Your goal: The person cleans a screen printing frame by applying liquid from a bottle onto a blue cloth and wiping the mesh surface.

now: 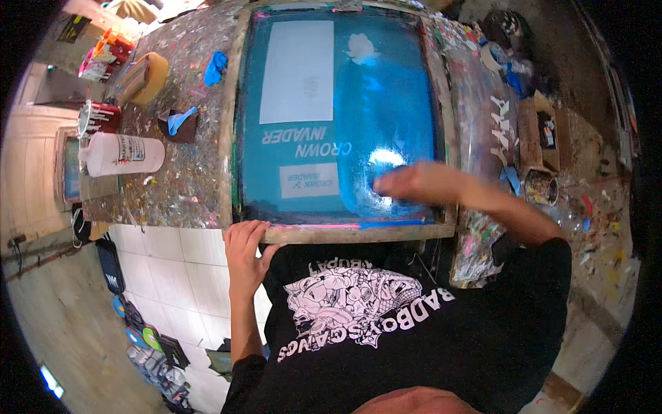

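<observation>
A silk-screen printing frame [345,235] with wooden edges lies in front of me, its mesh stretched flat. The mesh is teal, with pale rectangles and lettering in its left half. A glossy, wet-looking brighter blue patch [393,107] spreads over the right half, with a pale blot near its far end. My left hand [246,245] holds the frame's near left corner, fingers over the wood and thumb on the near side. Over the near right part of the mesh is my right hand [414,185], smeared by motion; whether it holds anything cannot be made out.
On the paint-stained table [186,193] at left are a white bottle [125,154], a tape roll [146,77], a blue crumpled cloth [215,67] and another blue scrap on a dark piece. Paint-streaked cans [98,119] stand along its left edge. At right sits a cardboard box [534,134].
</observation>
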Motion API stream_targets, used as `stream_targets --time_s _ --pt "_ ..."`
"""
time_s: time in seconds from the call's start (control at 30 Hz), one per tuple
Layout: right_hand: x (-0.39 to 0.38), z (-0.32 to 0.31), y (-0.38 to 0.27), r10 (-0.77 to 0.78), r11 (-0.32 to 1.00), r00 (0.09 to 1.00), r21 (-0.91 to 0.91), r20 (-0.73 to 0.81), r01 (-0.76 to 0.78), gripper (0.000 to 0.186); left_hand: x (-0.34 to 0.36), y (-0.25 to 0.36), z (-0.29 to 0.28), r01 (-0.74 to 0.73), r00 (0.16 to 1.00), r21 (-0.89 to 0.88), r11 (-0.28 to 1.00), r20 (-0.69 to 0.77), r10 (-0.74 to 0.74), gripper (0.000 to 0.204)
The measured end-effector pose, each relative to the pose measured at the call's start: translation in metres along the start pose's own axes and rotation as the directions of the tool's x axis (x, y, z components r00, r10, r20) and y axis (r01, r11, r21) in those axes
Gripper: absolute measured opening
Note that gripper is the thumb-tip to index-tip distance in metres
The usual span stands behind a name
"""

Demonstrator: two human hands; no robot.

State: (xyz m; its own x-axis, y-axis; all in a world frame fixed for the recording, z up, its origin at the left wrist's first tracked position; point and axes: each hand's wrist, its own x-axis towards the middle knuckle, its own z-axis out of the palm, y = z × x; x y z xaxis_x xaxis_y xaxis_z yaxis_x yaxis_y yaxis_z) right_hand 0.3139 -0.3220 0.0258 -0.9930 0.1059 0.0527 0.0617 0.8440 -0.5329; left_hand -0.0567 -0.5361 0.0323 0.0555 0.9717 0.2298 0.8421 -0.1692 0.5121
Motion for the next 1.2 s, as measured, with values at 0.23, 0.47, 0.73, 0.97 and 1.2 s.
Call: stream_targets --time_s 0.23,0.47,0.73,0.97,1.2 --pt "0.031 0.022 -0.007 0.063 0.998 0.993 0.029 -0.104 -0.061 0.023 0.003 0.001 0.000 -0.012 1.000 -0.010 1.000 0.013 0.012 0.050" --pt "0.025 0.020 -0.001 0.119 0.976 0.986 -0.167 -0.120 -0.138 0.014 0.002 0.002 -0.001 -0.003 1.000 0.023 1.000 0.006 0.003 0.051" --pt "0.004 -0.022 0.016 0.708 0.697 0.671 0.367 -0.220 -0.616 0.014 -0.004 -0.002 0.000 0.010 0.998 0.042 0.999 0.058 -0.012 0.047" --pt "-0.021 -0.020 -0.036 0.492 0.847 0.869 -0.204 -0.047 -0.491 0.005 0.000 0.001 -0.001 0.013 0.998 0.059 0.998 0.054 -0.016 0.046" --pt "0.013 0.000 -0.080 0.631 0.757 0.765 -0.322 0.131 -0.569 0.020 0.000 0.003 -0.005 0.027 0.998 0.055 0.998 0.046 -0.029 0.045"
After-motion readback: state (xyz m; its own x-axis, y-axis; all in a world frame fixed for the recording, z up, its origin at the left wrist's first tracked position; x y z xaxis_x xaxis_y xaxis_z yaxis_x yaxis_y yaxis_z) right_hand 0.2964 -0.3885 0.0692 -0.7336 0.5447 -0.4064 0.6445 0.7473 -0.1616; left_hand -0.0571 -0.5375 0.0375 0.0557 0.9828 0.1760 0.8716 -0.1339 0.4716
